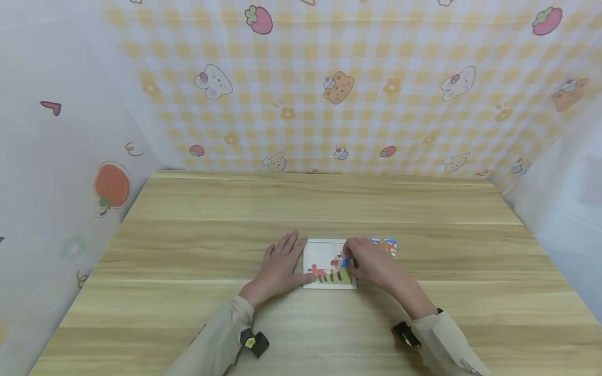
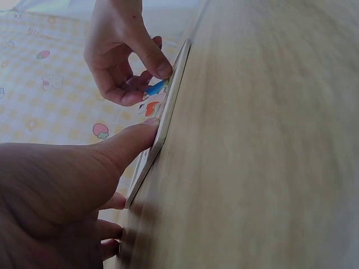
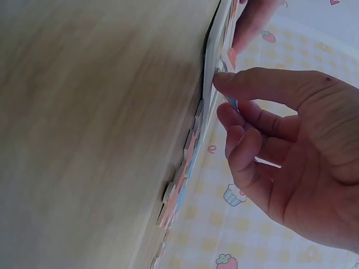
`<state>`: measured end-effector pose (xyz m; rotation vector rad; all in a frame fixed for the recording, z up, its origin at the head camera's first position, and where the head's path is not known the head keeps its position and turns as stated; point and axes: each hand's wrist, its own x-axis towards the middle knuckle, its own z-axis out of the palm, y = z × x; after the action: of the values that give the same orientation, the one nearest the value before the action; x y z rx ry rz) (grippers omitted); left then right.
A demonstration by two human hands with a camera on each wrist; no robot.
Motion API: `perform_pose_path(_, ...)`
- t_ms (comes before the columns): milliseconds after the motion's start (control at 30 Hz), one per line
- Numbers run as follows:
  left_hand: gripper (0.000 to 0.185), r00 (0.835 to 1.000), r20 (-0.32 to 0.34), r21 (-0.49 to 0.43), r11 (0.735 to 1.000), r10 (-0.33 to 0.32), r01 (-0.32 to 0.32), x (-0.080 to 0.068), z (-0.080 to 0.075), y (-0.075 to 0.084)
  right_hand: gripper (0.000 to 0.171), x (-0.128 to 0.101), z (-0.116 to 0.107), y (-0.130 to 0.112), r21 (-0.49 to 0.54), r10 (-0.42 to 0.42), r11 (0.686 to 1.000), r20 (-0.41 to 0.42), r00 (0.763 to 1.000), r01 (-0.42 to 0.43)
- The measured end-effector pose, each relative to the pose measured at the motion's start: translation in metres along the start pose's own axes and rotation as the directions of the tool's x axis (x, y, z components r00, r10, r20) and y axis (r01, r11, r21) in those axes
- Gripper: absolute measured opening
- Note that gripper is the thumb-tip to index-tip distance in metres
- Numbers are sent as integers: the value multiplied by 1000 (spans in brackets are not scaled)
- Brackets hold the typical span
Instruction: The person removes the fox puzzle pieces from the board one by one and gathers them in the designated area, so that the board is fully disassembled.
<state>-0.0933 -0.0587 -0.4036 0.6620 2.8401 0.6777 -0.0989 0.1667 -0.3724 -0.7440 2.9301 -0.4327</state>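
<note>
A white puzzle board (image 1: 324,251) lies flat on the wooden table (image 1: 301,203), with a partly built picture of red, blue and green along its near edge. My left hand (image 1: 281,258) rests flat on the table at the board's left side, and its thumb (image 2: 132,140) presses the board's edge (image 2: 160,131). My right hand (image 1: 364,261) is curled over the board's right part and pinches a small blue puzzle piece (image 2: 152,88) against the picture. In the right wrist view its thumb (image 3: 252,84) touches the board (image 3: 212,73).
Several loose colourful puzzle pieces (image 1: 388,245) lie just right of the board, seen edge-on in the right wrist view (image 3: 179,196). Patterned screens (image 1: 329,89) close off the back and both sides of the table.
</note>
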Motion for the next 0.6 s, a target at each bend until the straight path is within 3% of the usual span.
perform_pose_path(400, 85, 1000, 7, 10, 1000, -3, 3, 1, 2, 1, 28, -2, -1, 5, -3, -36, 999, -30, 999, 36)
perform_pose_path(600, 85, 1000, 9, 10, 1000, -11, 11, 2, 2, 1, 27, -4, -6, 13, -3, -69, 998, -97, 993, 69)
